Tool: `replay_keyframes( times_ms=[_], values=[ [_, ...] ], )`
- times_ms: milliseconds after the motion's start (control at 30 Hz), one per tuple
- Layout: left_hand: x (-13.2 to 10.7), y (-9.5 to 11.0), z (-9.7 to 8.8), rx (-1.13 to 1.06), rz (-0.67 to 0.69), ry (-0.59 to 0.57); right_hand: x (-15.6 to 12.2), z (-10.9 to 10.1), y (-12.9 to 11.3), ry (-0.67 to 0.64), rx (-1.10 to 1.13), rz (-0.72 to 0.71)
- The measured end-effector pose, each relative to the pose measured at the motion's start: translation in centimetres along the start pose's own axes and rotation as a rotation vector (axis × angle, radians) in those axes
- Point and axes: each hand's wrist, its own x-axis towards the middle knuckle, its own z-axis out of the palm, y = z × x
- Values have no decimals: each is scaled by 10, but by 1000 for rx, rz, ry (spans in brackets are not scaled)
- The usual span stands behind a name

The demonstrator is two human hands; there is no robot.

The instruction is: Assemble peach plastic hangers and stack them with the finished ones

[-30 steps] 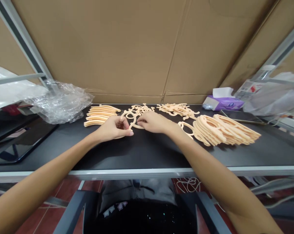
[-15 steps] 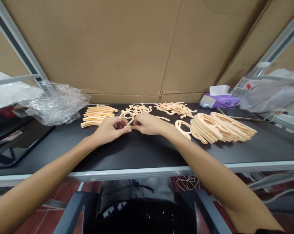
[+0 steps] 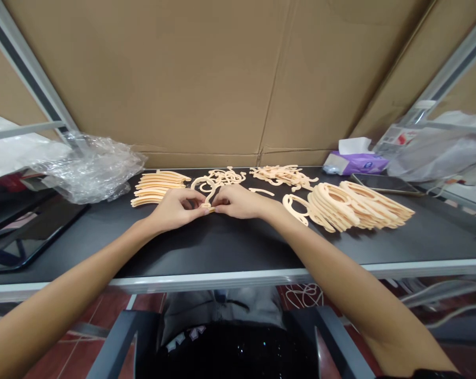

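The left grip (image 3: 178, 209) and the right grip (image 3: 238, 202) are both clenched on one flat peach-coloured looped piece (image 3: 208, 196), which is pinched between fingertips that almost meet, its loop rising behind them. Just beyond it, a tangle of similar pieces (image 3: 226, 177) is heaped on the black counter (image 3: 222, 250). To the left, curved strips (image 3: 159, 189) are stacked; to the right lie a loose strip (image 3: 261, 191), a second tangle (image 3: 282, 176) and a large overlapping row of ring-shaped pieces (image 3: 356, 207). Crumpled clear plastic wrap (image 3: 91, 173), a tissue box (image 3: 356, 163) and a phone (image 3: 384, 184) are placed along the back, against cardboard (image 3: 182, 79).
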Motion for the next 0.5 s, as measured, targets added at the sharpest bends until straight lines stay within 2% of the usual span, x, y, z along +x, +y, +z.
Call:
replay_keyframes(
  times_ms=[167, 300, 500],
  values=[
    [1, -3, -2, 98, 43, 46, 0, 2, 1, 29, -47, -1],
    [2, -6, -4, 154, 38, 125, -1, -1, -4, 98, -82, 80],
    [1, -8, -3, 25, -45, 163, -4, -5, -5, 109, -33, 115]
  ],
)
